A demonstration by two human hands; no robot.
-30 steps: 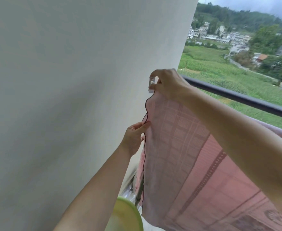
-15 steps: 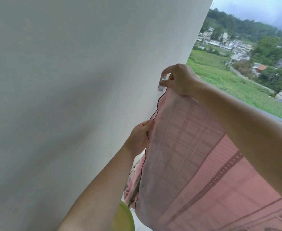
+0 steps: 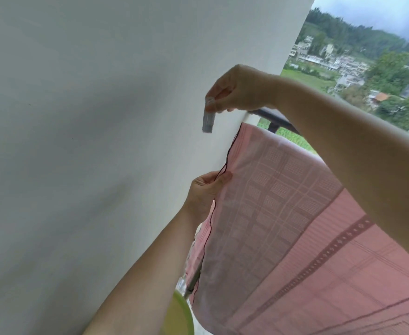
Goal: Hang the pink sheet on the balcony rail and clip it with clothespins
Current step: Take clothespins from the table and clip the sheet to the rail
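Head view: pink sheet (image 3: pixel 283 213) draped over balcony rail (image 3: pixel 278 118), end edge close to wall (image 3: pixel 102 117). Pinches pale clothespin (image 3: pixel 208 122) in right hand (image 3: pixel 242 90), grip closed on its top, near sheet's top corner but apart, apparently lining up for clipping. Pinches sheet's dark-trimmed edge with left hand (image 3: pixel 206 192), likely keeping cloth flat, steady.

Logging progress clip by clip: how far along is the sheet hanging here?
Done: the sheet is draped over the rail. In hand: the right hand holds a clothespin clear of the corner; the left hand pinches the edge. Left: clipping; no pin shows on the sheet.
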